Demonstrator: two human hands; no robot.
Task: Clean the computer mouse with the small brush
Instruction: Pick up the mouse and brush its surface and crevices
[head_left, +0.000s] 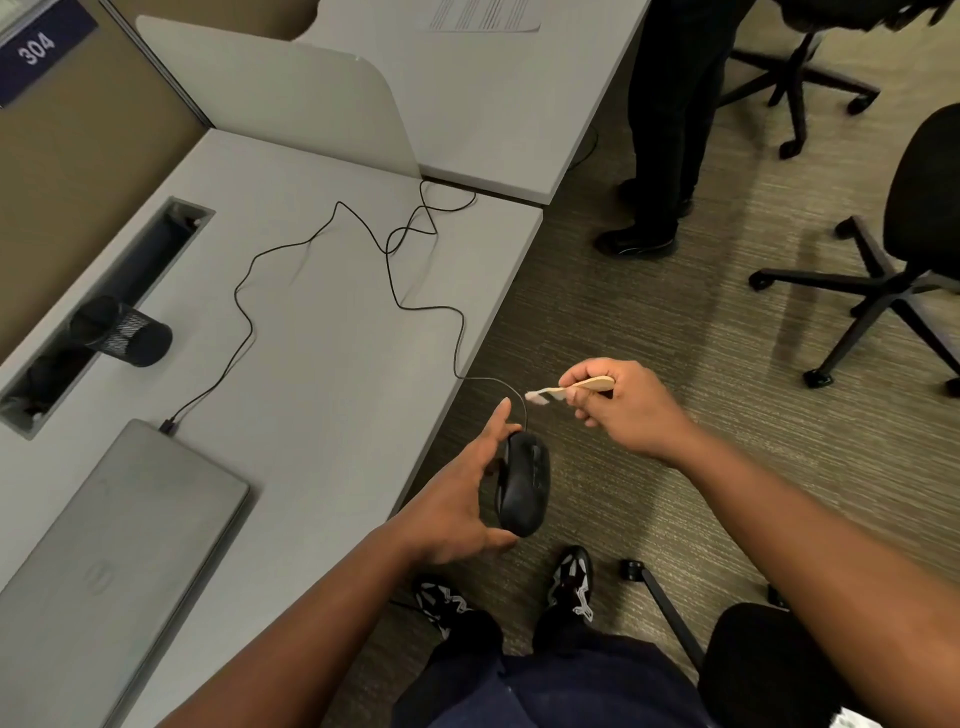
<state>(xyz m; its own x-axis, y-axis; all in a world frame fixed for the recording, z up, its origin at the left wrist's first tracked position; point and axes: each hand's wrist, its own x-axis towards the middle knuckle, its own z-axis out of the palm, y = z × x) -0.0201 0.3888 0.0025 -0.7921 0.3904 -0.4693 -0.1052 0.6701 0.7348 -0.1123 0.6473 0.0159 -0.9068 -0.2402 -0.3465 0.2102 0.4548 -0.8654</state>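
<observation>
My left hand (457, 499) holds a black wired computer mouse (524, 480) off the desk's right edge, over the carpet, thumb under its rear and fingers along its left side. The mouse's thin black cable (387, 260) loops across the grey desk (322, 364) to a closed laptop. My right hand (618, 402) pinches a small wooden-handled brush (571, 387) with pale bristles pointing left. The bristles hang a short way above and right of the mouse's front, not touching it.
A closed grey laptop (114, 561) lies at the desk's near left. A black mesh pen cup (124, 332) lies tipped by a cable slot. Another person's legs (660, 156) stand beyond the desk. Black office chairs (904, 249) stand at right and near my right arm.
</observation>
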